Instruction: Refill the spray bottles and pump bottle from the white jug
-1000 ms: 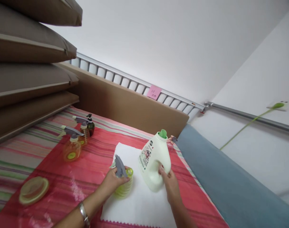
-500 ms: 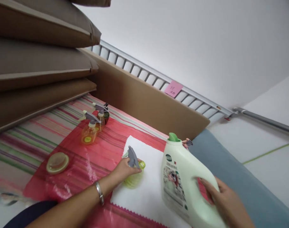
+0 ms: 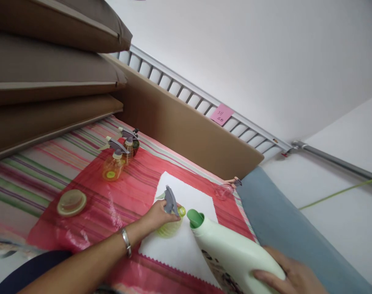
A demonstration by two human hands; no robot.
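Observation:
My left hand (image 3: pixel 161 214) is closed around a small clear yellow-green bottle (image 3: pixel 167 230) and a grey trigger sprayer head (image 3: pixel 170 200). The bottle leans to the right over a white cloth (image 3: pixel 186 253), its open mouth showing beside my fingers. Gripped by its handle in my right hand (image 3: pixel 288 271) is a large pale green detergent jug (image 3: pixel 235 249). The jug tips left, and its green spout (image 3: pixel 195 218) points at the bottle's mouth, a small gap apart. I see no liquid flowing between them.
Several spray bottles (image 3: pixel 112 167) stand at the back left of the red plastic sheet (image 3: pixel 137 179). A lidded round container (image 3: pixel 71 203) lies nearer. A pink spray bottle (image 3: pixel 224 190) is at the right edge. Stacked cushions (image 3: pixel 51 67) and a brown board (image 3: pixel 180 126) border the sheet.
My right hand has tilted the jug from near upright to leaning left, bringing its spout down beside the small bottle. The pink spray bottle has come into view behind. My left hand stays closed.

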